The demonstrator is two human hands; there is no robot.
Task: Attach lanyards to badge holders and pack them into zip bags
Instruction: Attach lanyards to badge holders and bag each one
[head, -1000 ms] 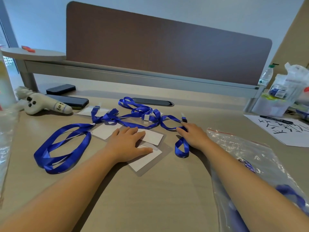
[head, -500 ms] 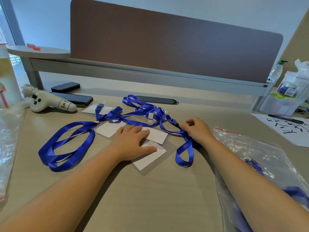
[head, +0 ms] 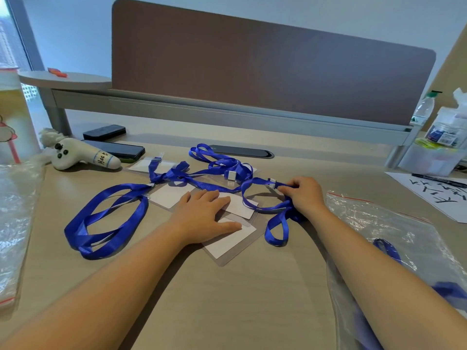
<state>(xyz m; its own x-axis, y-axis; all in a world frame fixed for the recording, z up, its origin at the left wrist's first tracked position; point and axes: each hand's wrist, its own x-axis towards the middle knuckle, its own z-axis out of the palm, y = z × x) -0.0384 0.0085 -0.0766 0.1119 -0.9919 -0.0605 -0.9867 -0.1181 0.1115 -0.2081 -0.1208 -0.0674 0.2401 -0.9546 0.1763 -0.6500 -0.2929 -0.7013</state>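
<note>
Lanyard (head: 262,198) lies tangled mid-desk across the badge holders (head: 227,245) — right hand (head: 304,195) pinches its clip end, left hand (head: 202,218) rests flat and open, pinning the holders. Attaching seems underway; next, the clip needs a holder's slot.

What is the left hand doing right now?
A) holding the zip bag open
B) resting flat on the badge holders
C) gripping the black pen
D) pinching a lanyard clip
B: the left hand lies palm down, fingers spread, on the clear badge holders on the desk, while the right hand pinches the clip end of a blue lanyard.
</note>
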